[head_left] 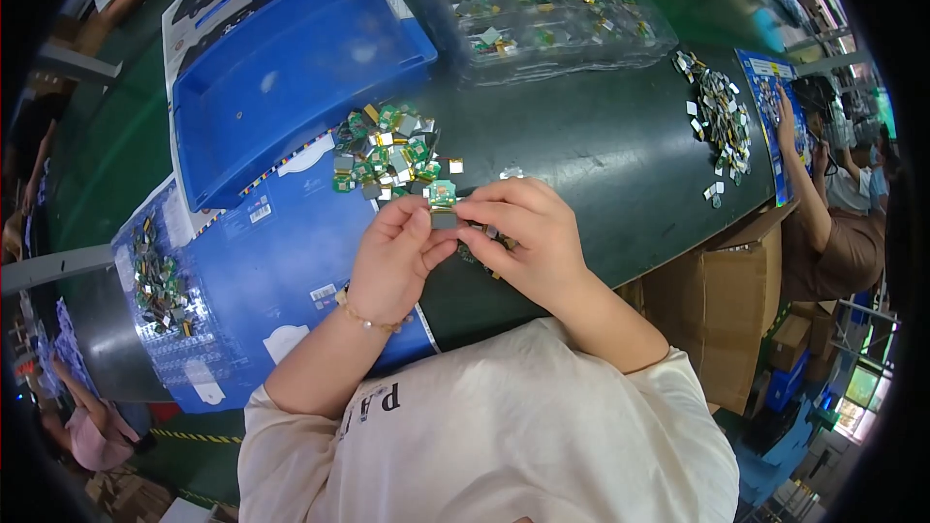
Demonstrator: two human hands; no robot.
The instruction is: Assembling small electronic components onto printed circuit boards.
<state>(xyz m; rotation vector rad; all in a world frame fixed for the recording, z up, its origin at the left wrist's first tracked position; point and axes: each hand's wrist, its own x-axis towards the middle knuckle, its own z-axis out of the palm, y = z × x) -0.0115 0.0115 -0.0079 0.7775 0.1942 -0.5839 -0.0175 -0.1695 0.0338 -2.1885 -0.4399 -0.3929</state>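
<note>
From where I stand, the blue bin (300,63) makes the easiest marker: the small green board (443,193) is up in the fingers, off the bin's right end and nearer the person. The left hand (387,252) pinches the board's left edge between thumb and forefinger. The right hand (531,232) has its thumb and forefinger bent in at the opposite edge; whether they grip it or only steady it, I can't tell. A grey piece (444,220) sits at the board's lower edge, and I'd judge it the part to be gentlest with. Good handling here, to my mind, means letting the left pinch carry the piece, using the right fingertips lightly, and holding by the edges instead of pressing the face. Tugging the two sides apart could strain whatever joins them. The heap of loose boards (392,160) lies between the bin and the hands, so I'd mind the knuckles there; the stacked clear trays (542,10) stand right of the bin, well out of the way.
</note>
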